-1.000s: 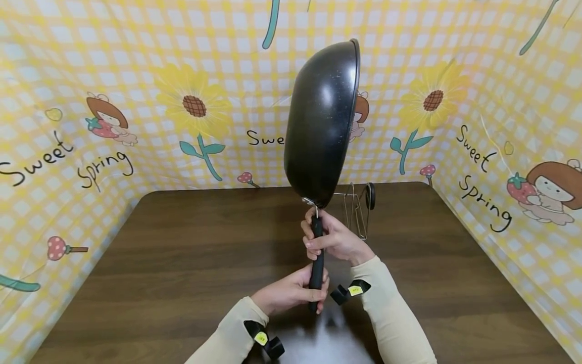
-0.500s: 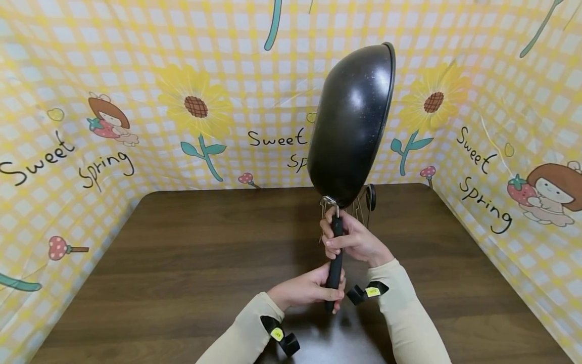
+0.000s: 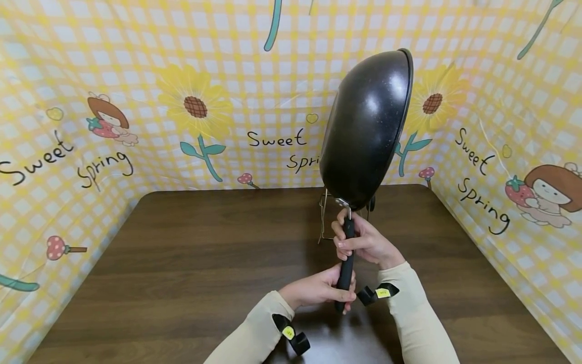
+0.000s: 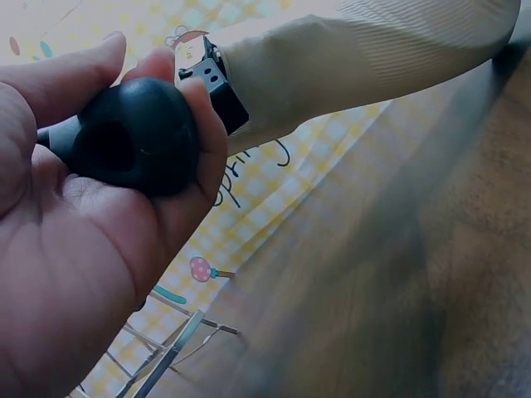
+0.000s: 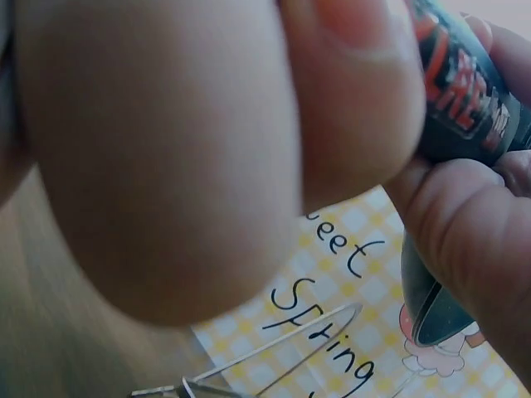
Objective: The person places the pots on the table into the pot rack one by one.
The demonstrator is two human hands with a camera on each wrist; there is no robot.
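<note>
Wok (image 3: 367, 136) stands on edge, handle (image 3: 347, 253) axis near-vertical: right hand (image 3: 364, 242) wraps upper handle by the bowl, left hand (image 3: 318, 291) grips its butt end.

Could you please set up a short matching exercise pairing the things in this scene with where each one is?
Things:
1. left hand
2. right hand
3. pan
4. wire rack

Places:
A. stands on the table, behind the hands
B. grips the upper part of the handle, near the bowl
C. held up on edge above the table
D. grips the end of the handle

Pairs: 1-D, 2-B, 3-C, 4-A
</note>
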